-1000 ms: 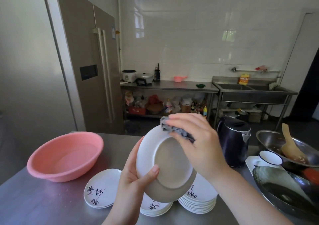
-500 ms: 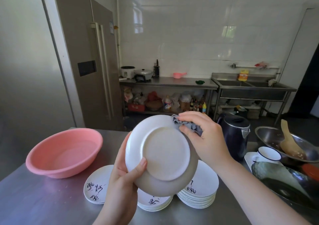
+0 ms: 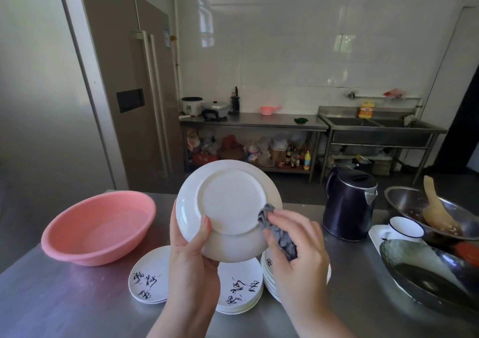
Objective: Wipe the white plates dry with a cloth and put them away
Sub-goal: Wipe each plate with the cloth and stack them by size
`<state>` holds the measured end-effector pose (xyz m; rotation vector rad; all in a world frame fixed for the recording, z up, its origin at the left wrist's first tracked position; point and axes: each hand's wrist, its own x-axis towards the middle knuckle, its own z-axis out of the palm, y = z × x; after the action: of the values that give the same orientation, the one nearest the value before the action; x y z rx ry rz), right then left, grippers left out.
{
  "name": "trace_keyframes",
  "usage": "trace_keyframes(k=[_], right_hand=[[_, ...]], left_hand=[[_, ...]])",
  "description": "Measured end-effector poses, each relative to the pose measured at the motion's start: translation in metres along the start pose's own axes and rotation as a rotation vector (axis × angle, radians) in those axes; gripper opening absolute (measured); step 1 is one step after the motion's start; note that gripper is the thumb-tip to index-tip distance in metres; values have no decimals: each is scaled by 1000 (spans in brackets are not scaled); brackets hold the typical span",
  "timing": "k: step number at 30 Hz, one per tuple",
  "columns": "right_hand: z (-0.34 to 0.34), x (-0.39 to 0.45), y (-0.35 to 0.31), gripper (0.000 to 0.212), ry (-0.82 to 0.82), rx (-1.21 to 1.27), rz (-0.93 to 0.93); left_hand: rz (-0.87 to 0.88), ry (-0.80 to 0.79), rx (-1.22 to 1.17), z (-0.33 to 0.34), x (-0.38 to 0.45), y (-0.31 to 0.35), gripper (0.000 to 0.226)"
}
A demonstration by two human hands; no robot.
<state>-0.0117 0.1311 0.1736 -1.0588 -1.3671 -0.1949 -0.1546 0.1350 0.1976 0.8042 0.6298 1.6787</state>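
My left hand (image 3: 193, 257) holds a white plate (image 3: 228, 203) tilted upright above the steel table, its underside facing me, thumb pressed near the foot ring. My right hand (image 3: 298, 254) grips a crumpled grey cloth (image 3: 278, 231) against the plate's lower right rim. Below on the table lie white plates with black brush writing: a low stack at the left (image 3: 149, 278), a stack in the middle (image 3: 241, 288), and a taller stack at the right (image 3: 269, 273), partly hidden by my right hand.
A pink plastic basin (image 3: 98, 226) sits at the left of the steel table (image 3: 64, 304). A dark electric kettle (image 3: 350, 203) stands right of the plate. Further right are a white cup (image 3: 405, 230), a steel bowl with a wooden spatula (image 3: 438, 208) and a dark wok (image 3: 427, 275).
The cloth hand slid from the plate's top edge down its right side to the lower right rim. The plate turned to face me more squarely.
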Motion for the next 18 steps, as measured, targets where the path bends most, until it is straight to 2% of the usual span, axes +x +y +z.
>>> trace_keyframes(k=[6, 13, 18], right_hand=[[1, -7, -3, 21, -46, -37, -140], [-3, -3, -3, 20, -19, -32, -98], [8, -19, -17, 23, -40, -17, -155]], left_hand=[[-16, 19, -7, 3, -1, 1, 52], [-21, 34, -14, 13, -5, 1, 50], [-68, 15, -91, 23, -15, -7, 43]])
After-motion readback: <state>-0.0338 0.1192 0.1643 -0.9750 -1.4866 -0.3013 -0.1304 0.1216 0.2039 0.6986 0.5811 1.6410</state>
